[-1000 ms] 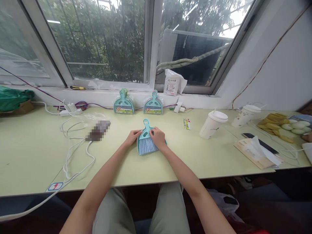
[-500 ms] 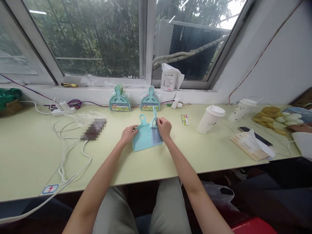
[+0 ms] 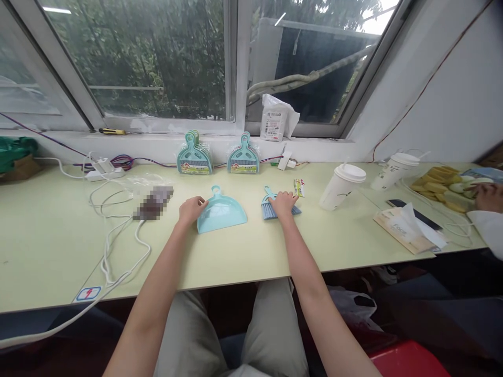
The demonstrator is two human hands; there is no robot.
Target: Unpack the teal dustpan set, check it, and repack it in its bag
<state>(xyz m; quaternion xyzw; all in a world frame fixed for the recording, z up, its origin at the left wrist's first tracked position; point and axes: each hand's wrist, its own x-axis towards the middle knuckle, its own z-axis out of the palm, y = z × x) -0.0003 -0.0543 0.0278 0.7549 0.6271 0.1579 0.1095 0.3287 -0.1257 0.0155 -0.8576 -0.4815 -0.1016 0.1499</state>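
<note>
A light-blue dustpan (image 3: 223,213) lies on the table in front of me. At its upper left edge, my left hand (image 3: 191,210) is closed on the rim with thumb and fingers. To the right, apart from the pan, a small hand brush (image 3: 269,210) rests on the table with its grey-blue bristles toward me. My right hand (image 3: 283,203) lies over the brush from above, fingers curled on it and covering much of its body. Just beyond that hand is a small printed label card (image 3: 299,187).
Packaged dustpan sets (image 3: 195,157) and another stack (image 3: 243,157) stand against the wall. A white lidded cup (image 3: 341,188) and a tissue pack (image 3: 404,230) are on the right, white cables (image 3: 106,246) on the left. Another person's hand (image 3: 489,198) is at far right.
The brush has come away from the dustpan to the right and is laid down, my right hand moving with it. The dustpan and my left hand have shifted slightly left.
</note>
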